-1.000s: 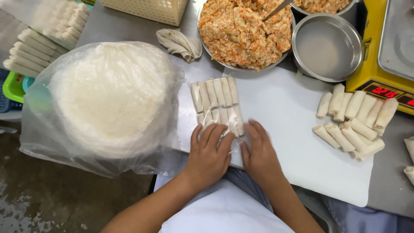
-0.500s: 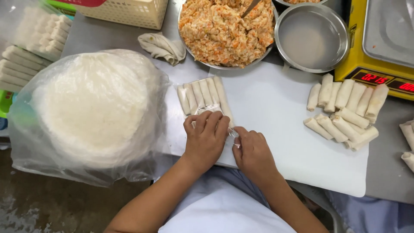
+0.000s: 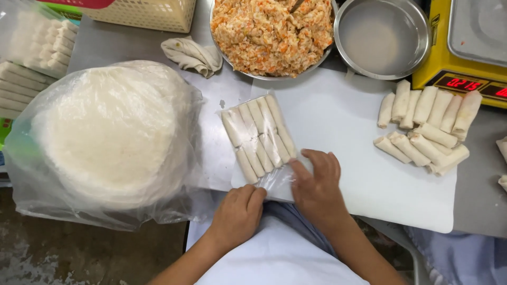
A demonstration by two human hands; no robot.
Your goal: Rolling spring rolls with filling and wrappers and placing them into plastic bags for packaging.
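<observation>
From the head camera, much sits at the edges and is cut off. The bowl of chopped filling (image 3: 272, 34) loses its upper part to the top edge, as do the empty steel pan (image 3: 383, 39) and the yellow scale (image 3: 467, 53). The woven basket (image 3: 142, 13) shows only its lower wall. At far left, packed rolls (image 3: 26, 79) lie blurred behind clear plastic and run out of view. A big stack of round wrappers in a plastic bag (image 3: 108, 137) covers the left part of the table (image 3: 132, 45). The person's arms enter from the bottom edge, elbows out of sight.

The clear bag of spring rolls (image 3: 259, 138) lies on the left end of the white cutting board (image 3: 338, 137), rolls side by side in two rows, its open end toward the person. The right hand (image 3: 317, 184) lies palm down, fingers spread flat, pressing the loose plastic at the near end of the bag. The left hand (image 3: 237, 214) is curled at the board's near edge, fingertips pinching that same plastic; how tight the pinch is cannot be made out. Loose rolls (image 3: 425, 129) are heaped to the right on the board, and a crumpled cloth (image 3: 193, 55) lies beside the bowl.
</observation>
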